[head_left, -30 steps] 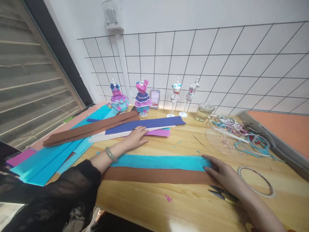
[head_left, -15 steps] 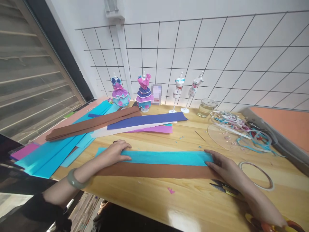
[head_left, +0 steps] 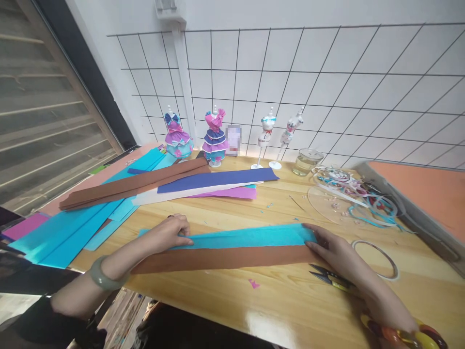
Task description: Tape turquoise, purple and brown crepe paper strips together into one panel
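Lengthwise, a turquoise crepe-paper strip (head_left: 247,236) overlaps a brown paper strip (head_left: 232,258), between 2 hands.
Both lie across the near part of the wooden tabletop (head_left: 290,305); the turquoise strip is bright, finely wrinkled and slightly translucent, its upper edge slanting up to the right, while the brown strip looks matt and smoother, showing as a band along the near side. The right hand (head_left: 329,245) pinches the turquoise strip's right end between thumb and fingers; the left hand (head_left: 167,235) has curled fingers and thumb close together over its left part, though whether they grip paper I cannot tell. Black-bladed snips (head_left: 332,278) lie just beside the right hand. Behind, a small upright card (head_left: 233,140) is pixelated, its print unreadable.
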Motion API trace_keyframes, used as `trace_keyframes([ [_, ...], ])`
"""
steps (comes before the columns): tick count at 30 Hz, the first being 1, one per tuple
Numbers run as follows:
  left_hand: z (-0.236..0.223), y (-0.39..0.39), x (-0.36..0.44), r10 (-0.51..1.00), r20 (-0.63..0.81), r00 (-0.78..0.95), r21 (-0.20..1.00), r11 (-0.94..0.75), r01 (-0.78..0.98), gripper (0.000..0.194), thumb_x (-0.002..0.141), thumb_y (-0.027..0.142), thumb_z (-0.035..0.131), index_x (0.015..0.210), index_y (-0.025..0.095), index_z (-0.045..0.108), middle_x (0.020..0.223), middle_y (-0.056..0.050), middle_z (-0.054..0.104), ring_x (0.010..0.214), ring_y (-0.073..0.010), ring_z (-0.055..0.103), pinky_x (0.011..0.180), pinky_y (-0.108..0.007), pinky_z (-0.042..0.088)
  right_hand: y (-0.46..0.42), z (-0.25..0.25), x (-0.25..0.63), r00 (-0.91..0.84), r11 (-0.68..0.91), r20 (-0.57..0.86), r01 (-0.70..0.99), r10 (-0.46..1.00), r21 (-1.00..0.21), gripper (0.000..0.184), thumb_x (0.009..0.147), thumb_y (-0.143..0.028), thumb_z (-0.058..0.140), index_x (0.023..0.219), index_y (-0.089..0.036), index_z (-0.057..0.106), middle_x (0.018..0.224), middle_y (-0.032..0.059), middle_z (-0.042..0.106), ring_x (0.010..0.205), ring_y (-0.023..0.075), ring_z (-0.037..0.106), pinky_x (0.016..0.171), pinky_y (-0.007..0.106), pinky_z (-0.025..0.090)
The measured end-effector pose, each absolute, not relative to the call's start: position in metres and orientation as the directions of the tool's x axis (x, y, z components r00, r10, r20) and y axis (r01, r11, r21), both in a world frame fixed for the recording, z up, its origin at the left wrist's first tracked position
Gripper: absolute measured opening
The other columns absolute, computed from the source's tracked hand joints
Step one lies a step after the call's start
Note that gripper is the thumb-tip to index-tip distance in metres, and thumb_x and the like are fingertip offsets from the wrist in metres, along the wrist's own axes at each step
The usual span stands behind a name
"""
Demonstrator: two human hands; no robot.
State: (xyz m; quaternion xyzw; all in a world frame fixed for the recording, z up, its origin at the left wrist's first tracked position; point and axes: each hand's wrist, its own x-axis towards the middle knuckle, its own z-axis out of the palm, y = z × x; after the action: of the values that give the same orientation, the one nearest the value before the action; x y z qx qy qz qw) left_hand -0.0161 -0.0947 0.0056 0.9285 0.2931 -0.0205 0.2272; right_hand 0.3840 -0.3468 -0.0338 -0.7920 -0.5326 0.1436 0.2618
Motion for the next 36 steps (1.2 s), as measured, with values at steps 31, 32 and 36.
trace_keyframes([
  [31,0.034,-0.093,-0.01,0.542,-0.226,0.81,0.449,-0.68,0.58,0.017,0.08,0.033,0.049,0.077,0.021,0.061,0.075,0.002,0.062,0.069,-0.0156,0.055,0.059,-0.024,0.037,-0.344,-0.021,0.372,0.578,-0.212,0.037,0.357,0.815,-0.91,0.072,0.07,-0.048,0.066,0.134,-0.023,0.045,0.082,0.003,0.068,0.08,0.0215,0.064,0.07,0.031,0.055],
  [32,0.035,-0.089,-0.007,0.543,-0.176,0.821,0.423,-0.712,0.561,0.017,0.081,0.032,0.048,0.078,0.021,0.061,0.077,0.001,0.062,0.071,-0.016,0.055,0.061,-0.024,0.038,-0.343,-0.021,0.372,0.579,-0.191,0.046,0.341,0.814,-0.92,0.073,0.071,-0.047,0.066,0.135,-0.023,0.042,0.085,0.0037,0.068,0.081,0.0216,0.064,0.071,0.032,0.055],
  [36,0.045,-0.075,0.011,0.484,0.045,0.874,0.258,-0.851,0.458,0.018,0.082,0.02,0.043,0.078,0.02,0.06,0.08,-0.003,0.062,0.079,-0.0181,0.054,0.07,-0.027,0.04,-0.339,-0.021,0.372,0.621,-0.113,0.093,0.285,0.778,-0.952,0.074,0.073,-0.044,0.065,0.138,-0.026,0.035,0.097,0.0062,0.066,0.089,0.0217,0.062,0.077,0.034,0.053],
])
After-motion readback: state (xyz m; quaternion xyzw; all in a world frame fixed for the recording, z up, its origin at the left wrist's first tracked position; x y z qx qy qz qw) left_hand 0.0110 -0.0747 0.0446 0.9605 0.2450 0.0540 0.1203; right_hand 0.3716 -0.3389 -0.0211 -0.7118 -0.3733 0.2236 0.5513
